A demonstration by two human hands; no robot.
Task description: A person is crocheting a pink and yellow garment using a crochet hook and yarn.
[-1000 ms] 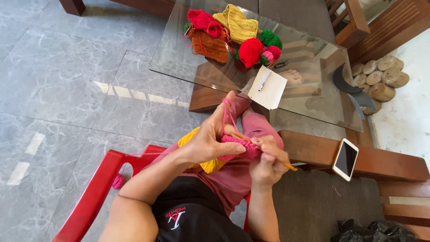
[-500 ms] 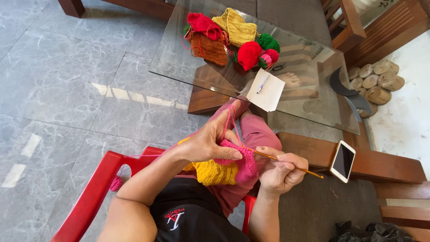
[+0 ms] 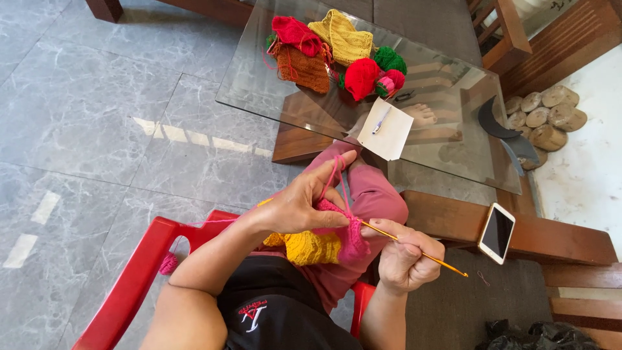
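Observation:
My left hand (image 3: 304,204) pinches a pink and yellow crochet piece (image 3: 324,241) over my lap, with pink yarn (image 3: 332,174) looped over the raised forefinger. My right hand (image 3: 408,259) grips a thin yellow crochet hook (image 3: 440,260) whose tip is in the pink edge of the piece. A strand of pink yarn runs left to a small pink ball (image 3: 168,264) by the chair's arm.
I sit on a red plastic chair (image 3: 139,272). A glass table (image 3: 453,155) ahead carries several finished crochet pieces and yarn balls (image 3: 337,55), and a white paper with a pen (image 3: 387,126). A phone (image 3: 497,232) lies on a wooden bench at the right.
My right hand has drawn the hook out to the right, away from the left hand. The crochet piece has come lower onto my lap, showing more yellow.

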